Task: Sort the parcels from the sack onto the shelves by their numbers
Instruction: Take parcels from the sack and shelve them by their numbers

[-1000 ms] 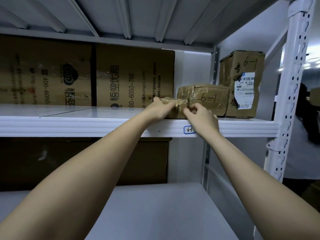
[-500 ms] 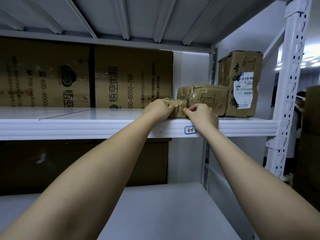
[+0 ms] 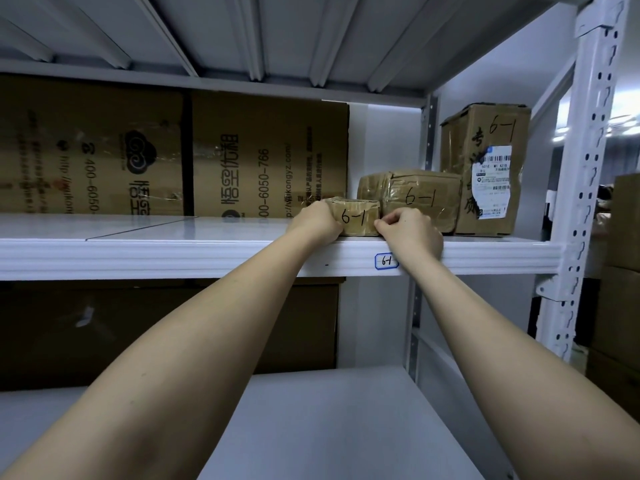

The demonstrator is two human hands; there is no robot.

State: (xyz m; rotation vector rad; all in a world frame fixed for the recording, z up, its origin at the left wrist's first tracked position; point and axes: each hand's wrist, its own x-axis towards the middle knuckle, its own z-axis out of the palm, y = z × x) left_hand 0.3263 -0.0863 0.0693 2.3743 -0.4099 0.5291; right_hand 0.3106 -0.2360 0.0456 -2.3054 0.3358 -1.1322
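Small parcel (image 3: 356,221): brown card wrapped in clear tape, "6-1" handwritten on its near face. It sits at the front edge of the shelf (image 3: 173,258), directly above the shelf tag (image 3: 386,261), apparently touching the medium parcel (image 3: 419,199) at its 2 o'clock. Left hand (image 3: 317,225) grips its 9 o'clock end, fingers wrapped. Right hand (image 3: 410,230) has curled fingers pinching the 3 o'clock lower corner. Tall carton (image 3: 485,168) stands at the far right.
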